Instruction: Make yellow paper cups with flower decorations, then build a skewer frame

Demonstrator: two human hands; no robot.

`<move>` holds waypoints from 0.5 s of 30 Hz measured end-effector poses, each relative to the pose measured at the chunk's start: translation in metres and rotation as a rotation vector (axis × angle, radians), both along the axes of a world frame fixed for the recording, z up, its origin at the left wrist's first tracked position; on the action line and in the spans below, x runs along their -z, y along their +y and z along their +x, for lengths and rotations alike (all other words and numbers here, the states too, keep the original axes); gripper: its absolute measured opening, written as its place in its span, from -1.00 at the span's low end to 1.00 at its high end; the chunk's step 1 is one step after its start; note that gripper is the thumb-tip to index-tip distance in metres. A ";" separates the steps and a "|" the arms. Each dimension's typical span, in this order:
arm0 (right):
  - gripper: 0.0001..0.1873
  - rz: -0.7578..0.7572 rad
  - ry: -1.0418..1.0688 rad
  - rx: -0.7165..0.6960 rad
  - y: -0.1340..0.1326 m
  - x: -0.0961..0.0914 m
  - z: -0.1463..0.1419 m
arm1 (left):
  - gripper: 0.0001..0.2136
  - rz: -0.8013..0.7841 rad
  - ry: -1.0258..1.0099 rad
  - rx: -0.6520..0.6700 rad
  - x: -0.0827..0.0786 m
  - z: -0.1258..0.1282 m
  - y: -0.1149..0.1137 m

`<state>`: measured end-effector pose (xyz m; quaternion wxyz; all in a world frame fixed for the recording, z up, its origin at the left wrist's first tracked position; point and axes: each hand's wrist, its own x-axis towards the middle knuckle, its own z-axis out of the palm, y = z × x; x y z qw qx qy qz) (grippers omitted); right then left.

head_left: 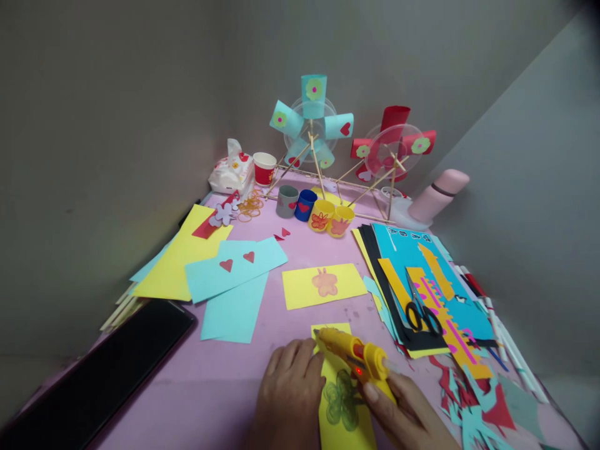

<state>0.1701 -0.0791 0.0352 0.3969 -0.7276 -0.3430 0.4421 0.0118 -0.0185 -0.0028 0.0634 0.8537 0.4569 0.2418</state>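
Note:
A yellow hot glue gun [354, 355] with a lit red light is gripped in my right hand [405, 409]. Its nozzle points left, at the far end of a yellow paper strip [349, 431] bearing a green scribbled flower drawing. My left hand [289, 390] lies along the strip's left edge, fingers close together and bent, holding it down; part of its thumb side is over the paper. Just beyond lies another yellow strip [300, 290] with an orange butterfly drawing. Whether glue is on the paper, I cannot tell.
Blue paper strips [234, 315] and a black phone-like slab [107, 369] lie left. Scissors [422, 315] rest on coloured sheets at right, near paper scraps [473, 406]. Behind stand paper rings [323, 215], two paper pinwheel-like models [313, 97] [396, 119], a cup [264, 170] and a pink bottle [438, 194].

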 end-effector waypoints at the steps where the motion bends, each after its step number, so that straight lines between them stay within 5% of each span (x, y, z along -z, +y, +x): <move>1: -0.45 0.002 -0.003 -0.001 0.000 -0.001 0.000 | -0.81 -0.004 0.005 0.001 0.001 0.000 0.000; 15: -0.45 0.016 -0.094 0.043 -0.009 0.003 0.018 | -0.81 -0.006 0.017 -0.001 0.002 -0.002 0.000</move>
